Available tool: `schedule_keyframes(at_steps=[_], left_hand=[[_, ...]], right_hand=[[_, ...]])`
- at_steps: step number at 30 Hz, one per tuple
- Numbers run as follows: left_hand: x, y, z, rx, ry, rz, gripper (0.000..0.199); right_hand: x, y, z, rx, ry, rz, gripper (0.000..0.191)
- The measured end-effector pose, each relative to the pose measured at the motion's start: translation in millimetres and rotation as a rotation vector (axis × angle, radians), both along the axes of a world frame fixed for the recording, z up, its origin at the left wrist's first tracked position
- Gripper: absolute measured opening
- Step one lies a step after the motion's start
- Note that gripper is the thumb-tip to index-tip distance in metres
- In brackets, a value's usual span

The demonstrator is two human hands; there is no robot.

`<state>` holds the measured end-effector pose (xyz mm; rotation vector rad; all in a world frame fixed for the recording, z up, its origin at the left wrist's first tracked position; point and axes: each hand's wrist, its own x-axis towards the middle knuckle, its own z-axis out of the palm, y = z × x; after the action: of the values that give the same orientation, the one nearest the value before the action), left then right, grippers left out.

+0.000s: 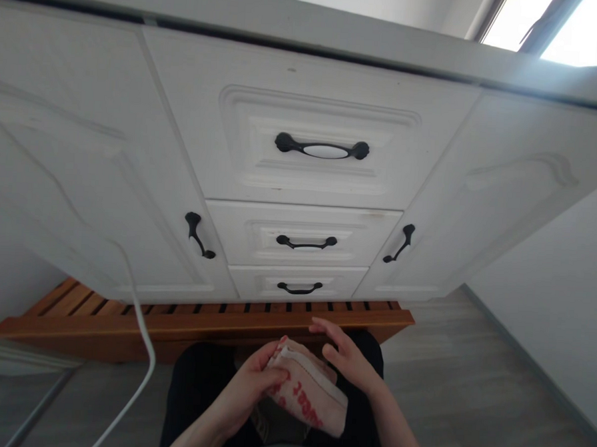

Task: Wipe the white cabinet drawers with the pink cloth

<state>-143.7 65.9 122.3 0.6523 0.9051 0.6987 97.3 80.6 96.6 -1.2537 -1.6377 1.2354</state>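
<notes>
The left hand (250,386) has its fingers closed on a pale cloth (319,401), the thumb lying on top, near one corner. This cloth is above the lap, between the two legs in dark trousers (189,391), and it hangs toward 5 o'clock from the left hand. Red lettering is on its face (one word looks like "sweet", though a part is hidden by the fold). The right hand (349,359) is at 1 o'clock from the cloth; its fingers are loose and spread, and they grasp nothing. Whether its thumb touches the edge of the cloth, I cannot tell.

At 12 o'clock from the hands is a white cabinet (305,184), with three drawers in the middle and a door on each side. The handle of the top drawer (322,149) is dark with a white oval inlay. At 10 o'clock from the cloth is a slatted wooden platform (198,325), and a white cable (146,345) passes in front of it. A bright window (553,30) is far off at 1 o'clock.
</notes>
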Motion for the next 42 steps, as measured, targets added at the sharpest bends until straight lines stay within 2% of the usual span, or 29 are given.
schedule_keyframes(at_steps=[3,5,7,10,13,16,20,25,27,29,31,33,35,36,42], left_hand=[[0,2,4.8,-0.025,0.017,0.002,0.057],[-1,3,6.6,-0.039,0.025,0.045,0.055],[-5,5,5.5,-0.045,0.030,0.112,0.053],[-13,7,-1.8,-0.058,0.024,0.187,0.051],[-16,6,-10.2,-0.113,-0.021,0.217,0.057],[-12,4,-13.7,-0.136,-0.058,0.218,0.061],[-4,0,-11.8,-0.122,-0.079,0.173,0.053],[-4,-2,-8.8,-0.080,0.002,0.177,0.049],[-7,-3,-7.7,-0.011,0.058,0.222,0.041],[-10,-4,-6.6,0.028,0.067,0.231,0.042],[-13,-5,-5.9,-0.010,0.005,0.139,0.053],[-16,-5,-6.2,-0.056,-0.086,-0.017,0.065],[-17,-4,-7.4,-0.057,-0.152,-0.130,0.063],[-16,-4,-8.2,-0.042,-0.161,-0.142,0.059],[-15,-2,-10.6,0.015,-0.037,0.038,0.053]], right_hand=[[6,-1,5.5,-0.201,0.058,0.327,0.072],[7,-4,4.3,-0.366,0.147,0.415,0.073],[7,-11,-1.3,-0.478,0.291,0.369,0.066],[-1,-26,-13.0,-0.509,0.548,0.184,0.064],[-14,-43,-22.5,-0.519,0.824,0.073,0.075],[-27,-53,-26.1,-0.543,0.966,0.049,0.082],[-35,-48,-22.2,-0.467,0.913,-0.013,0.082],[-30,-35,-15.3,-0.499,0.836,-0.139,0.063],[-26,-35,-12.0,-0.483,0.820,-0.138,0.057],[-24,-36,-9.5,-0.470,0.801,-0.119,0.053],[-22,-38,-8.9,-0.487,0.778,-0.106,0.051],[-21,-39,-9.9,-0.507,0.756,-0.106,0.051],[-19,-41,-11.1,-0.517,0.735,-0.085,0.052],[-17,-41,-11.5,-0.515,0.730,-0.070,0.053],[3,-47,-7.9,-0.570,0.807,0.041,0.068]])
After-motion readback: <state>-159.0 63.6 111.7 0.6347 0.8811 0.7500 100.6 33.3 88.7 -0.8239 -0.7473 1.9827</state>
